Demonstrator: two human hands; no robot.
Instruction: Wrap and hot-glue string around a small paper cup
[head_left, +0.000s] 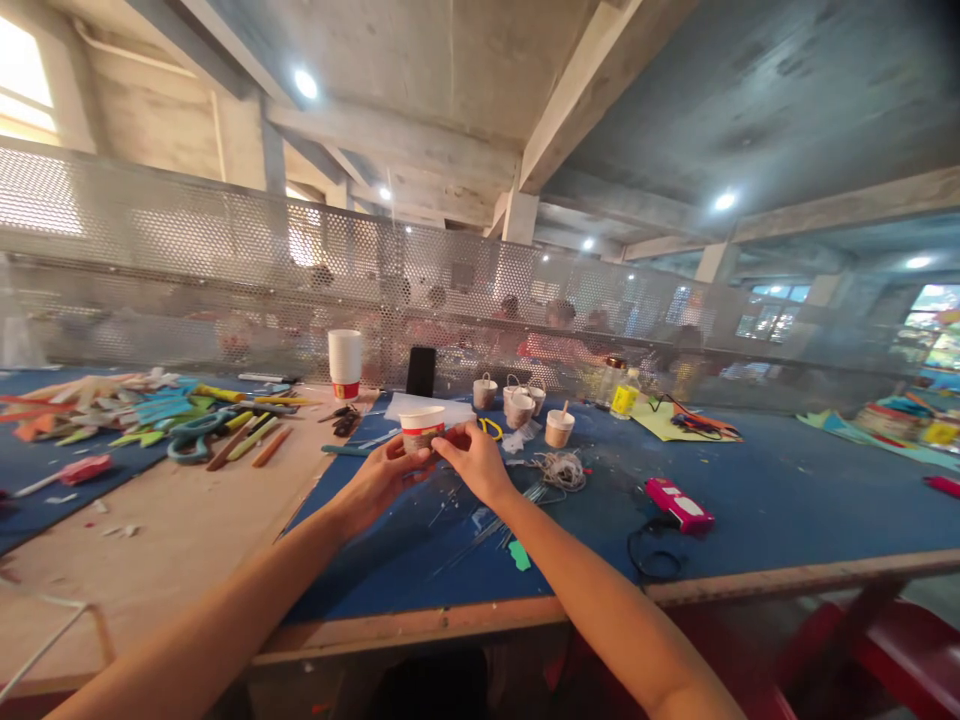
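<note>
Paper cup (421, 429) at frame centre gripped by left hand (382, 475) and right hand (472, 460); four handled cups (519, 404) finished behind, stack (345, 364) untouched.

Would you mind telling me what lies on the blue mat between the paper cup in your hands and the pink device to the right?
In the head view, between the paper cup and the pink device lies a tangle of pale string.
</note>
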